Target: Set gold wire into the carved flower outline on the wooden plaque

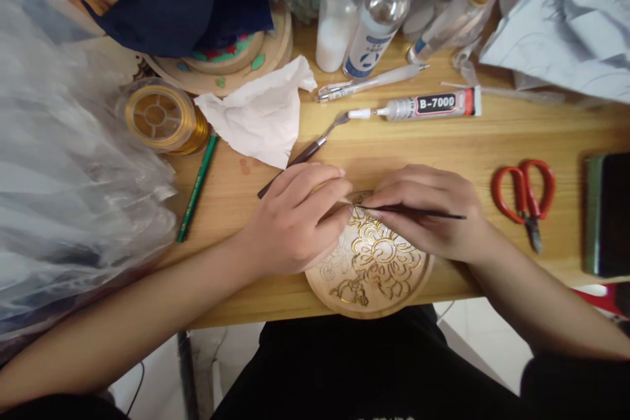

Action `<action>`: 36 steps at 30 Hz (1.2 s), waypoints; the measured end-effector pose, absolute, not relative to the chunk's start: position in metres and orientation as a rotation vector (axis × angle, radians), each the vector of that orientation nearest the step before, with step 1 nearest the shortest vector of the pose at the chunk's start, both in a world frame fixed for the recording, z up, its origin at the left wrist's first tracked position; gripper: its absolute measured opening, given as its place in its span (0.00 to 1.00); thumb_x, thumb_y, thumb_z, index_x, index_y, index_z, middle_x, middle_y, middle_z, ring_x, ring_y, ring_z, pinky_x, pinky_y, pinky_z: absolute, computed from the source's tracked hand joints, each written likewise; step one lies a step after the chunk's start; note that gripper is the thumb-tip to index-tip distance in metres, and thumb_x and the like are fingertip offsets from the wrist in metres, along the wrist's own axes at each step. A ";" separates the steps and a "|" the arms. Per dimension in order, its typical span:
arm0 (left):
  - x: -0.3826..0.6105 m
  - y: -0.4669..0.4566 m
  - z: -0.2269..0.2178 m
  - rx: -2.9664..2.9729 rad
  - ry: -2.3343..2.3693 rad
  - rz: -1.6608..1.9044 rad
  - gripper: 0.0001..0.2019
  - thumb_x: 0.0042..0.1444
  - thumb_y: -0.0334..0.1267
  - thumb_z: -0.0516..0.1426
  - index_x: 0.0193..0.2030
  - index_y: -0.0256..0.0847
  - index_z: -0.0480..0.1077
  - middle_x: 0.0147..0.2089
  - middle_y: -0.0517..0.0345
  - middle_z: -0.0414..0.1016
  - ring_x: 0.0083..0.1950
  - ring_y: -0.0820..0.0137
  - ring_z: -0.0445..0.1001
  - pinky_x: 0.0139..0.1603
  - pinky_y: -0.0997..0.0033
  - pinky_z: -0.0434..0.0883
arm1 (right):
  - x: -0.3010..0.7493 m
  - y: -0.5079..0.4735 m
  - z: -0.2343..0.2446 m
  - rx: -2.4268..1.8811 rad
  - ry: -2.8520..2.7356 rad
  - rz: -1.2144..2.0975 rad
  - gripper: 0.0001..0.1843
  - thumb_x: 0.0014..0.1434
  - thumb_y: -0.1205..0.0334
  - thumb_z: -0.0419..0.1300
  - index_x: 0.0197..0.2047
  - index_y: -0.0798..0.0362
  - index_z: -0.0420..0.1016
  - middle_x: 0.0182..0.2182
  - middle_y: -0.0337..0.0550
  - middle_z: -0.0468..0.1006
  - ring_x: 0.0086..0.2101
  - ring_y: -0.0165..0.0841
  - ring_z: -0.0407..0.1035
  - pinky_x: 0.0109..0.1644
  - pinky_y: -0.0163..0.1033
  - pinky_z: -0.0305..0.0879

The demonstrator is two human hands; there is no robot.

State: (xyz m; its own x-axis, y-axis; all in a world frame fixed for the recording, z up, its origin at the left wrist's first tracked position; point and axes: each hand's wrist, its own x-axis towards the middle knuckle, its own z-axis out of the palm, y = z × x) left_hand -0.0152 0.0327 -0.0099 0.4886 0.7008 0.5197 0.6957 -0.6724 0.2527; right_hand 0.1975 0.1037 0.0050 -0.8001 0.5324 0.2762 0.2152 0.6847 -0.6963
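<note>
The wooden disc (370, 298) lies at the near edge of the table (394, 138), right in front of the person, with a gold wire pattern (378, 256) of flowers across its face. Both hands meet over its upper rim. The right hand (428, 223) pinches a thin dark tool (438, 214) between thumb and closed fingers. The tool's long axis runs nearly level, left to right, and its tip points left at the far edge of the disc. The left hand (295, 223) rests on the disc's upper-left part, fingers pressed together and bent, their tips just beside the tool tip. Whether they pinch a bit of wire cannot be told. The working spot lies between the two sets of fingertips, touching or nearly so.

Behind the hands lie a glue tube (433, 105), a small spatula (305, 154) and a crumpled tissue (260, 115). Red scissors (526, 197) sit off to the right, well apart.
</note>
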 end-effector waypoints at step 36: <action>-0.015 0.033 -0.011 2.710 1.254 0.966 0.03 0.58 0.29 0.57 0.36 0.38 0.73 0.44 0.53 0.75 0.50 0.62 0.72 0.52 0.58 0.73 | 0.200 0.107 0.003 -0.616 -2.336 1.146 0.02 0.60 0.67 0.63 0.37 0.56 0.76 0.29 0.41 0.78 0.31 0.27 0.73 0.33 0.33 0.69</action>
